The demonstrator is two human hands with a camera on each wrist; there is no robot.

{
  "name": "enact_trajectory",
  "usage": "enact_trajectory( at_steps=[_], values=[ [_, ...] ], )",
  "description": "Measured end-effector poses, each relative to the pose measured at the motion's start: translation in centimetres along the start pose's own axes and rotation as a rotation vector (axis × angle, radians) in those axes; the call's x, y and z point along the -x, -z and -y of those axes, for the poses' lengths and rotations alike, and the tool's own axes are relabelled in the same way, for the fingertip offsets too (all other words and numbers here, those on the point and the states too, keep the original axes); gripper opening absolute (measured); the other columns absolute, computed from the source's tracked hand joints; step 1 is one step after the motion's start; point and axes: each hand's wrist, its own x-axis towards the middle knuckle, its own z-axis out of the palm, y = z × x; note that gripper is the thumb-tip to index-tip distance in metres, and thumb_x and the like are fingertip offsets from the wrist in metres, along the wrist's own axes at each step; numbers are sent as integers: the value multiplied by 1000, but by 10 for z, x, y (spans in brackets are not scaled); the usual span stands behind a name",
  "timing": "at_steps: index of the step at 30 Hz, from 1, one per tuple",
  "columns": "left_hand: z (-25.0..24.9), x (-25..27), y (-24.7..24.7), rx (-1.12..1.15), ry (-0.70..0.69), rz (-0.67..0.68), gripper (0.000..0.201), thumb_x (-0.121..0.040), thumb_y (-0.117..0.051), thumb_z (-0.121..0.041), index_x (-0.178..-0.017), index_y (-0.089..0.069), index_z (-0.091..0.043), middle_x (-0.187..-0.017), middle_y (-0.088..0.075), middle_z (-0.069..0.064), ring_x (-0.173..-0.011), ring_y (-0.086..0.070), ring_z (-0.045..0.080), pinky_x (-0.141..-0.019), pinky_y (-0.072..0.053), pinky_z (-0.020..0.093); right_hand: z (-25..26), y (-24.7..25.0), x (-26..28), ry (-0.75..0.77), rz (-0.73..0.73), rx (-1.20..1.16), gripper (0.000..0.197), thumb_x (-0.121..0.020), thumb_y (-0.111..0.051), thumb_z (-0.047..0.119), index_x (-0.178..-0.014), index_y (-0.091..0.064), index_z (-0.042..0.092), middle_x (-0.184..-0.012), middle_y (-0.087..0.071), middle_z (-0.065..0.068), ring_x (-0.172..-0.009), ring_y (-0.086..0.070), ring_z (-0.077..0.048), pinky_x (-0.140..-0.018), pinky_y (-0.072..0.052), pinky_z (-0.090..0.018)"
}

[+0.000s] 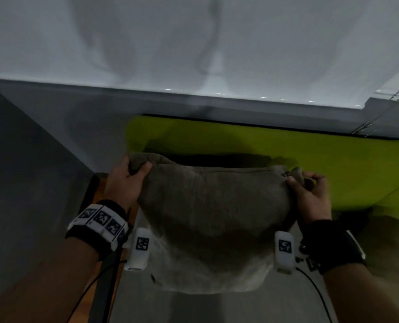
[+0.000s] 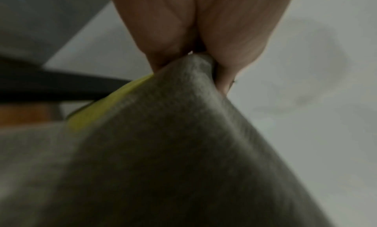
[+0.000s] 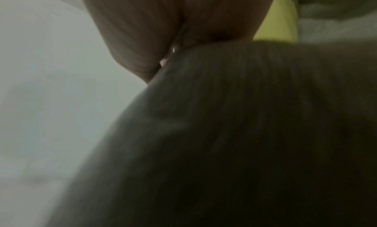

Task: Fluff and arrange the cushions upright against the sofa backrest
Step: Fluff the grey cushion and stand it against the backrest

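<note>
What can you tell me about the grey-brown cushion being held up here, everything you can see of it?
The cushion is a soft, roughly square pillow in grey-brown fuzzy fabric, with a seam along its top edge. It hangs in the air, its top sagging between two bunched upper corners. The left hand grips one corner, the right hand the other. Behind it lies the lime-green sofa. The wrist views show the same pinched corners, blurred.

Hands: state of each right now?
Left hand: gripping the cushion's top left corner.
Right hand: gripping its top right corner.
</note>
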Motion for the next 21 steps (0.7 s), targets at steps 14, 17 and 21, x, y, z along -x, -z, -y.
enact_trajectory(
  at_steps=[14, 17, 21],
  values=[
    [-20, 28, 43, -190, -228, 19, 41, -86, -72, -33, -120, -52, -22, -123, -58, 4, -110, -56, 20, -89, -47, 36, 29, 22, 60, 448, -120, 636, 42, -92, -70, 15, -129, -52, 4, -128, -57, -20, -121, -53, -40, -98, -43, -44],
    [-32, 39, 22, -330, -595, 20, 53, -89, -67, -30, -137, -46, -20, -142, -47, 8, -130, -44, 28, -108, -37, 41, 38, -9, 75, 801, 62, 790, 46, -92, -64, 19, -136, -54, 8, -139, -55, -21, -129, -48, -37, -109, -38, -58],
    [-35, 63, -39, -655, -803, 482, 53, -101, -29, -50, -150, -31, -31, -161, -25, -3, -150, -18, 18, -120, -16, 44, 24, -62, 101, 891, 460, 1023, 49, -101, -43, 48, -144, -52, 28, -158, -43, -2, -150, -31, -30, -118, -17, -67]
  ],
)
